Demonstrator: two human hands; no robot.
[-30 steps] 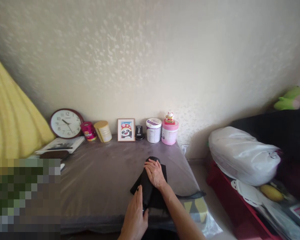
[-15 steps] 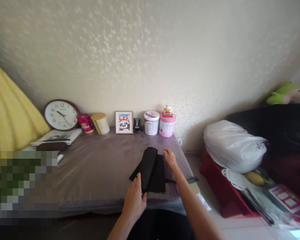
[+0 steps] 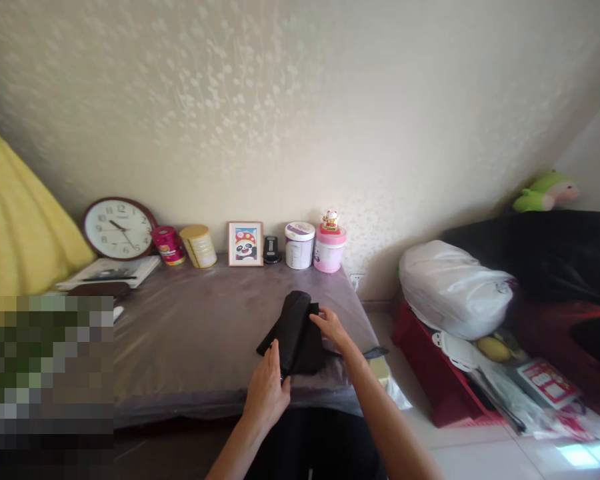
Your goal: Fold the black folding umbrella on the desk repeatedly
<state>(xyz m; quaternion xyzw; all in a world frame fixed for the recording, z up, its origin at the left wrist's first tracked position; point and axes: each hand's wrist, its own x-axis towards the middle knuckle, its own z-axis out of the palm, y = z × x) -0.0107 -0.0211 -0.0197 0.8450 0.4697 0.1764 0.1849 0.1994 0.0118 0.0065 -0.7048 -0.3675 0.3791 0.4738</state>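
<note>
A black rolled cloth (image 3: 293, 327) lies on the covered table, slanting away from me, with loose flaps on both sides of its thick roll. Whether it wraps something is hidden. My left hand (image 3: 267, 383) grips the near end of the roll, fingers along its left side and thumb underneath; a small shiny spot shows there. At the upper right, my right hand (image 3: 331, 327) has its thumb and fingers closed on the edge of the right flap.
Along the wall stand a clock (image 3: 120, 228), a pink can (image 3: 169, 245), a yellow can (image 3: 199, 247), a panda picture frame (image 3: 245, 245) and two tubs, one topped by a cat figurine (image 3: 331, 223). Right of the table is a red bin (image 3: 430, 383) with a white bag (image 3: 455, 287).
My right hand has moved left, from beside the right flap to grip its edge. My left hand stays at the roll's near end. The whole view has shifted slightly.
</note>
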